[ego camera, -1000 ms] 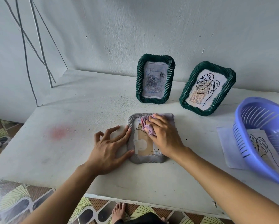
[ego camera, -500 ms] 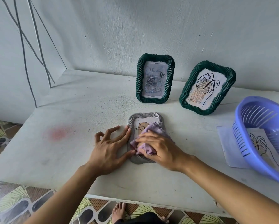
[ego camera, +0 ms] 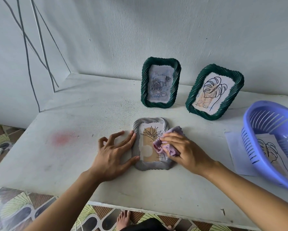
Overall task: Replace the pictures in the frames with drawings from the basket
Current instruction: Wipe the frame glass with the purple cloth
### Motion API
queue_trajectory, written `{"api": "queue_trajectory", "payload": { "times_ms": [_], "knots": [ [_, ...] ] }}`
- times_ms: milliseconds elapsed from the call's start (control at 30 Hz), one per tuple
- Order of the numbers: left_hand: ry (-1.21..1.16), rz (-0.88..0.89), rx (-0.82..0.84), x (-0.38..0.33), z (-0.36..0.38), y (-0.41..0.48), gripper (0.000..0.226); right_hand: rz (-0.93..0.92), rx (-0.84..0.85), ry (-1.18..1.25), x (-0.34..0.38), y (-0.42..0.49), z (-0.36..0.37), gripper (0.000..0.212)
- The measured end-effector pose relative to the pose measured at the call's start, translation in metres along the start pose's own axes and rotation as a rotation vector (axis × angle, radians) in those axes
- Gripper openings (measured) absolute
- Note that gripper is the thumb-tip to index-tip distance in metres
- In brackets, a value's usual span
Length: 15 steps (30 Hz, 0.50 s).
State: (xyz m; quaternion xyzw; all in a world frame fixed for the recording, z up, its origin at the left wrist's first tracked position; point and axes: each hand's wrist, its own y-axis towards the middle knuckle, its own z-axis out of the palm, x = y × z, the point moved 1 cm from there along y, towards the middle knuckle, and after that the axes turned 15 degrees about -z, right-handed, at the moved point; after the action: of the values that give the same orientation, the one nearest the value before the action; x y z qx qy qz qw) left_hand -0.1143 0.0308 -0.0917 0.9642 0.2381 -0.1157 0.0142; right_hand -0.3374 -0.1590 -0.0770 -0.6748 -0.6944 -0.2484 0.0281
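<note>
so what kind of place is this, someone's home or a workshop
Most likely a room in someone's home: a plain white table against a rough painted wall, patterned floor tiles with a bare foot on them, and a purple plastic basket beside woven picture frames.

Three picture frames: two dark green, the left green frame and the right green frame, plus one grey frame. Three framed pictures: a rose picture, a leaf picture, a flower picture. One purple cloth. One violet basket, with one leaf drawing inside and one paper sheet on the surface. Two hands, a left hand and a right hand — and one bare foot
</note>
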Motion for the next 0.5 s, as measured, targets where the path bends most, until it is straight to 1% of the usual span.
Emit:
{"api": "queue_trajectory", "payload": {
  "times_ms": [67,167,267,367,500],
  "knots": [
    [0.003,0.0,-0.003,0.0,0.0,0.0,0.075,0.048,-0.048,-0.087,-0.005,0.014,0.002,0.051],
    [-0.005,0.001,-0.007,0.0,0.0,0.0,0.075,0.049,-0.077,-0.156,-0.002,0.039,0.013,0.044],
    [-0.009,-0.001,-0.003,-0.001,0.0,0.0,0.076,-0.042,-0.035,-0.041,0.012,0.043,0.028,0.043],
    [-0.005,-0.003,-0.008,-0.001,0.0,0.0,0.078,-0.11,0.021,0.114,0.024,0.025,0.023,0.04],
    [-0.02,-0.001,-0.006,0.0,-0.001,0.0,0.077,-0.085,0.039,0.194,0.016,-0.002,0.002,0.033]
  ]
}}
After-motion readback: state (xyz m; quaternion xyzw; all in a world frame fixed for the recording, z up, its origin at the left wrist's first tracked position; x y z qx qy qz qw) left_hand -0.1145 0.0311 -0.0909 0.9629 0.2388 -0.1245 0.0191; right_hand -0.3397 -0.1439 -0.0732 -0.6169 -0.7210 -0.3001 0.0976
